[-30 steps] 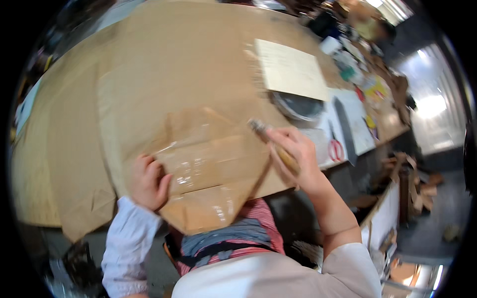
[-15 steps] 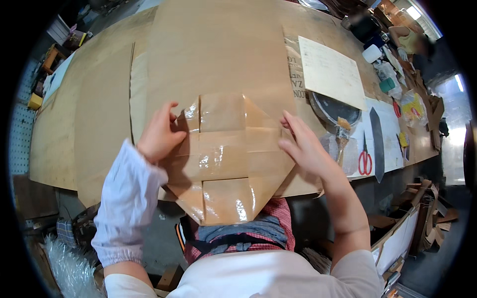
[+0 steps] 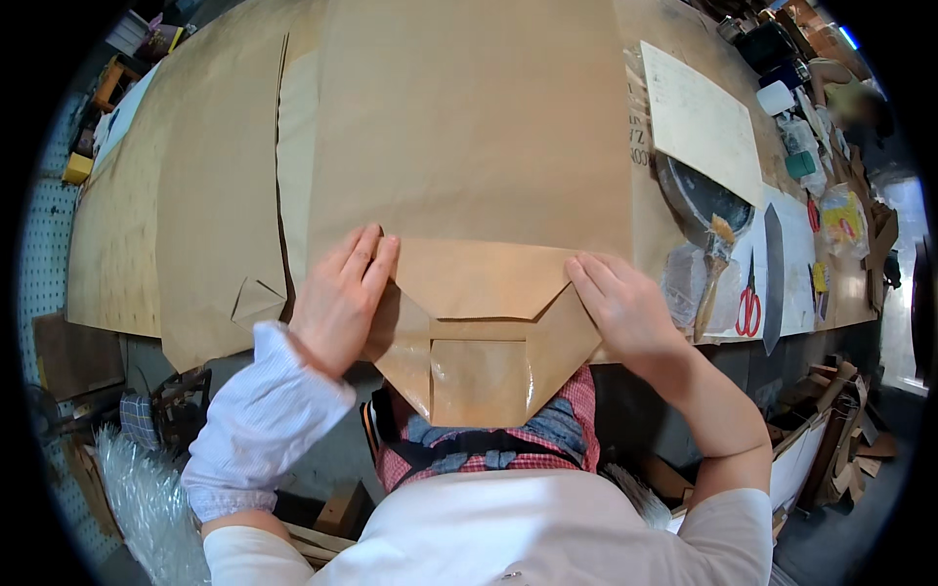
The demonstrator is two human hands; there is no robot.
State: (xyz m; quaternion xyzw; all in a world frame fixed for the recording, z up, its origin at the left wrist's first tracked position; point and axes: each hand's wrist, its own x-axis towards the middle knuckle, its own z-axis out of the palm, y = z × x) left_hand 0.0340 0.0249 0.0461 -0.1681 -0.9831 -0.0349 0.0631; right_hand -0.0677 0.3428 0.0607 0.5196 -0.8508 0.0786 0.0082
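Note:
A large brown paper bag (image 3: 469, 146) lies before me, its near end folded into a flat bottom with angled corners. The far flap (image 3: 484, 278) is turned down toward me over the middle. The near flap (image 3: 479, 381) looks shiny and wet and hangs past the table edge above my lap. At the left end of the far crease, my left hand (image 3: 342, 298) rests with fingers stretched out, pressing the paper. My right hand (image 3: 620, 305) lies at the right end of the flap, fingers straight on the paper. Both thumbs are hidden.
On the right stand a dark bowl (image 3: 689, 200) partly covered by a pale board (image 3: 699, 122), a brush (image 3: 715, 264), red-handled scissors (image 3: 749, 311) and a long dark blade (image 3: 773, 278). More brown paper (image 3: 220, 215) lies left. A person (image 3: 850, 103) is at far right.
The far flap has been folded toward me and down, covering the shiny middle panel. Both hands went from hovering at the sides to resting on the crease ends.

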